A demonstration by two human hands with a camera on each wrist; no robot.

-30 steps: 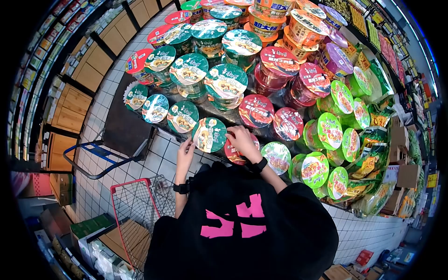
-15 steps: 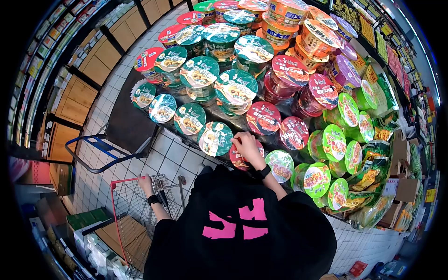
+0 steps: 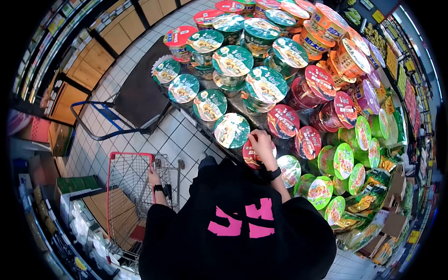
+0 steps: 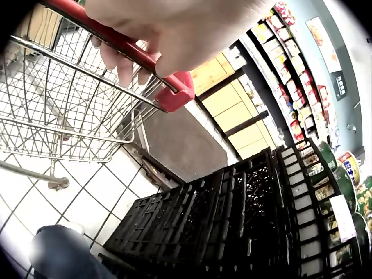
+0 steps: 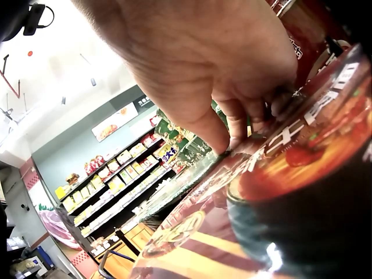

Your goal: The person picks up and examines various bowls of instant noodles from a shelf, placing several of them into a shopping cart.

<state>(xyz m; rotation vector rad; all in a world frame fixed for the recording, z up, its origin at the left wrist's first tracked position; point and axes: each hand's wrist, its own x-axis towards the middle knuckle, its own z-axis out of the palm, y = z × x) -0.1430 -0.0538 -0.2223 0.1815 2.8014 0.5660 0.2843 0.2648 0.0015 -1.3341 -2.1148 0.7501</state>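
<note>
In the head view my left hand (image 3: pixel 153 178) is down at the left, at the shopping cart. The left wrist view shows its fingers wrapped round the cart's red handle (image 4: pixel 131 49). My right hand (image 3: pixel 263 147) is over the front row of the display. Its loosely bent fingers point down, fingertips resting at the far rim of a red-lidded instant noodle bucket (image 3: pixel 249 157). A green-lidded noodle bucket (image 3: pixel 232 130) stands just left of those fingertips. In the right wrist view the red lid (image 5: pixel 308 145) fills the lower right, with the fingertips at its edge.
Stacked green, red, orange and lime noodle buckets (image 3: pixel 343 161) cover the display. Black plastic crates (image 4: pixel 197 215) form its side. A flat trolley with a blue-framed handle (image 3: pixel 109 109) stands at its left end. Shelves and cartons (image 3: pixel 77 186) line the left.
My left hand has left the green-lidded bucket, gone down left, and taken hold of the cart handle. The right hand stays at the red bucket. The head view has shifted, moving the display rightward.
</note>
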